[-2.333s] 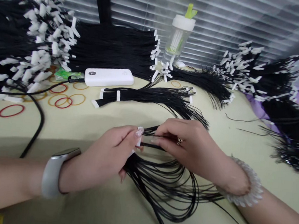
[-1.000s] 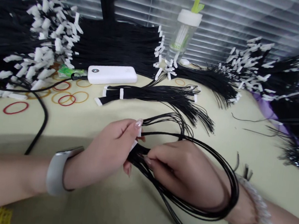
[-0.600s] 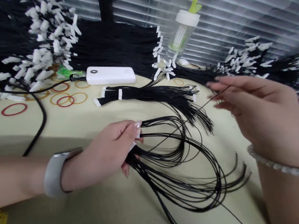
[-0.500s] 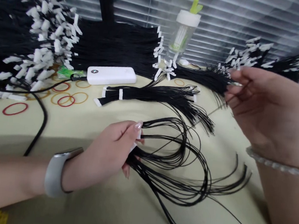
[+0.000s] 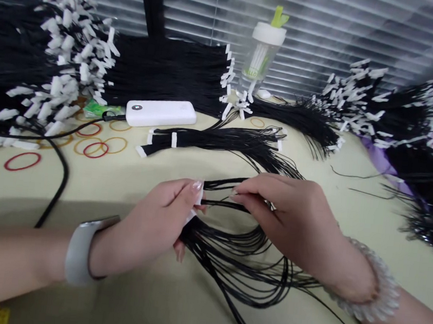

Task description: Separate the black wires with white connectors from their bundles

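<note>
My left hand (image 5: 165, 210) is closed around a looped bundle of thin black wires (image 5: 238, 288), with white connectors (image 5: 199, 194) showing by the thumb. To the right of those connectors, my right hand (image 5: 288, 216) is pinched, thumb against forefinger, over the upper wires. A thin black wire seems to run from its fingertips toward the connectors; the rest of that wire is hidden by the hand. Behind both hands lies another wire bundle (image 5: 211, 140) with white connectors at its left end.
Large piles of black wires with white connectors lie at the back left (image 5: 167, 72) and right (image 5: 395, 111). A white power bank (image 5: 161, 113), a bottle (image 5: 262, 58), and red and yellow rubber bands (image 5: 22, 160) are on the table. A black cable (image 5: 59, 181) curves at left.
My right hand has come down and left from the wire pile at the right to the bundle, close to the connectors. My left hand keeps its hold in nearly the same place.
</note>
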A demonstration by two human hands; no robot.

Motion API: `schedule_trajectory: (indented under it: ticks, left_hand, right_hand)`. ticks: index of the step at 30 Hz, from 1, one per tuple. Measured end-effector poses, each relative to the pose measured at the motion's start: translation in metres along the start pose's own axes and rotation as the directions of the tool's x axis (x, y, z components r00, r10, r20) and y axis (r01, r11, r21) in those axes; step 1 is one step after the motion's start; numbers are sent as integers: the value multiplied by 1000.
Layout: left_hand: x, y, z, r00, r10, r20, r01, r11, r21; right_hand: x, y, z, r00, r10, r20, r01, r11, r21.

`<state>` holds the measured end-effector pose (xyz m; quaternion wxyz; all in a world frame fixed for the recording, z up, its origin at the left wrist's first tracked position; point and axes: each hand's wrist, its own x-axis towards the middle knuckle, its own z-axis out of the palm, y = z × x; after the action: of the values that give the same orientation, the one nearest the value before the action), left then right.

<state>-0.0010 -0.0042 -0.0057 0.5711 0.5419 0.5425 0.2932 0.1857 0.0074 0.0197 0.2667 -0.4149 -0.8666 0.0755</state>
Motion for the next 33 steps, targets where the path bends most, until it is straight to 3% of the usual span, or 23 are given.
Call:
schedule_trajectory:
  ticks: [6, 18, 24, 33]
  left_hand:
    - [-1, 3, 2, 1000, -18, 2, 19, 999, -42]
    - [-2, 2, 1, 999, -16, 29, 18, 999, -41]
    - [-1, 3, 0, 999, -22, 38, 24, 999, -44]
    - [-3, 1, -1, 992, 39, 116, -42, 999, 18]
  right_hand:
    - [-2, -1, 2, 999, 12, -42, -16, 996, -92]
    - [-5, -2, 14, 995, -8, -100, 3, 998, -55]
    - [-3, 5, 9, 988, -156, 24, 156, 988, -17]
    - [-2, 7, 9, 956, -285, 65, 292, 932, -215]
